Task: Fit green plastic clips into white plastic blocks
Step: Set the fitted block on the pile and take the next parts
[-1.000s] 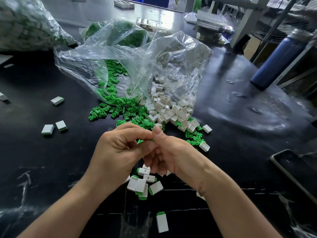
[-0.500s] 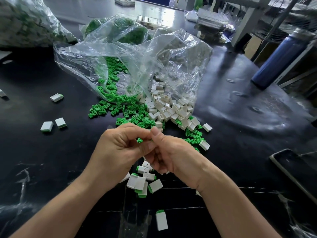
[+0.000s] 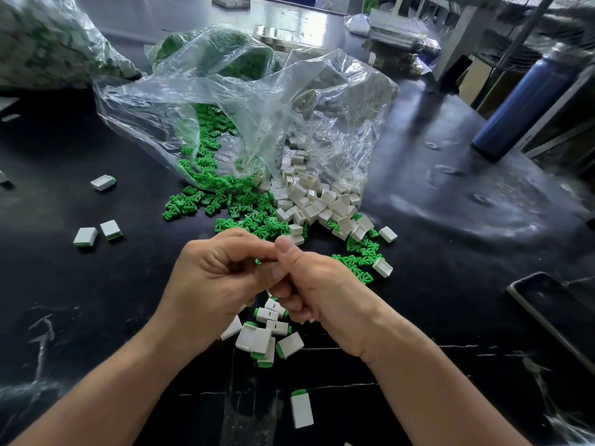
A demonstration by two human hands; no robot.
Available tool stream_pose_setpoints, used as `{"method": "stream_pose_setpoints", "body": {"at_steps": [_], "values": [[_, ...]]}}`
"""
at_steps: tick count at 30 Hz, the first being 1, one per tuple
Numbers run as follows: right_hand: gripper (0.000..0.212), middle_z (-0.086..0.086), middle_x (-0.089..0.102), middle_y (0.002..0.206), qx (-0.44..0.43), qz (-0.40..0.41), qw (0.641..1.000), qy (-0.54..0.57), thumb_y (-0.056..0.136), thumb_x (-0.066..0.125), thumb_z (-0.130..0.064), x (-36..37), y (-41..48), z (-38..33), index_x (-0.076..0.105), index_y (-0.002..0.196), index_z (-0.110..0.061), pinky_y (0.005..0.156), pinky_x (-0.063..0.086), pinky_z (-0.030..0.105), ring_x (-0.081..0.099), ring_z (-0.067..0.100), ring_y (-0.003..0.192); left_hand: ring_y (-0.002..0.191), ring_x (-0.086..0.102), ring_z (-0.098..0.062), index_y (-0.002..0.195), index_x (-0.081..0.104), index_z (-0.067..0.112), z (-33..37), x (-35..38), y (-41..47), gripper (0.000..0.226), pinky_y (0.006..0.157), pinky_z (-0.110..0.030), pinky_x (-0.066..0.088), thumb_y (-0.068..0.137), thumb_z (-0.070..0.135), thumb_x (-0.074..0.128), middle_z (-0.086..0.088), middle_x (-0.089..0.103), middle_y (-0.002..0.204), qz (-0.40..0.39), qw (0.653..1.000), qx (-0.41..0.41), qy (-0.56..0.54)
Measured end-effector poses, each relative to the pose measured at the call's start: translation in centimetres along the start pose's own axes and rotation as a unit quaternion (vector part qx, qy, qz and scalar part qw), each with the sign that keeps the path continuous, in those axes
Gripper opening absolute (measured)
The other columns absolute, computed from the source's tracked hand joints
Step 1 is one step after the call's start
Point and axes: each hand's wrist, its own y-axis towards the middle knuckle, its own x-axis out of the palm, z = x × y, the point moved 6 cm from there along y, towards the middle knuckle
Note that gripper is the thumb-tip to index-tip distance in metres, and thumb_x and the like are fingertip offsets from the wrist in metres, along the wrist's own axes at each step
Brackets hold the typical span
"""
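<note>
Left hand (image 3: 212,284) and right hand (image 3: 322,294) stay pressed together as before, fingers curled, jointly pinching a green clip (image 3: 257,261) above assembled blocks (image 3: 260,341).

The right hand (image 3: 325,294) has slid its thumb a touch leftwards, tighter against the forefinger of the left hand (image 3: 212,281). The green clip (image 3: 257,261) in their shared grip has sunk further in, so only a sliver shows. A thin edge of the white block (image 3: 269,292) now peeks out below.
</note>
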Motion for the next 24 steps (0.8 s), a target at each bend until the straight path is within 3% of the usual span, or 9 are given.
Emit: {"method": "stream_pose_setpoints", "body": {"at_steps": [9,15,20,24], "values": [[0.039,-0.009,0.038,0.058,0.0,0.001,1.0,-0.007,0.091,0.035,-0.049,0.17,0.07,0.24,0.043,0.067,-0.02,0.047,0.028,0.015,0.03,0.006,0.052,0.052,0.056,-0.014,0.074,0.074,0.019,0.1,0.07,-0.06,0.014,0.043,-0.02,0.042,0.064,0.012,0.068,-0.012,0.06,0.069,-0.008,1.0,0.017,0.015],[0.038,-0.008,0.036,0.056,0.006,-0.034,0.998,0.044,0.092,0.034,-0.046,0.69,-0.05,0.03,0.041,0.066,-0.019,0.046,0.024,0.017,0.028,0.005,0.05,0.054,0.061,-0.023,0.072,0.073,0.014,-0.06,-0.12,0.08,0.011,0.055,-0.028,0.052,0.061,0.01,0.076,-0.008,0.061,0.068,-0.022,0.999,0.025,-0.011],[0.052,-0.015,0.042,0.048,-0.001,-0.02,0.999,0.035,0.087,0.036,-0.051,0.62,0.14,0.28,0.055,0.047,-0.023,0.047,0.026,0.017,0.029,0.006,0.051,0.055,0.059,-0.015,0.074,0.073,0.019,-0.24,-0.13,0.04,0.014,0.049,-0.02,0.045,0.064,0.01,0.068,-0.004,0.062,0.067,-0.011,0.999,0.036,0.017],[0.048,-0.014,0.039,0.05,-0.009,-0.028,0.999,0.031,0.081,0.038,-0.058,0.79,0.15,0.28,0.056,0.052,-0.024,0.048,0.026,0.017,0.028,0.007,0.052,0.054,0.059,-0.013,0.076,0.073,0.017,-0.14,-0.01,-0.08,0.014,0.05,-0.016,0.046,0.066,0.008,0.067,-0.004,0.062,0.069,-0.007,0.999,0.048,0.017]]}}
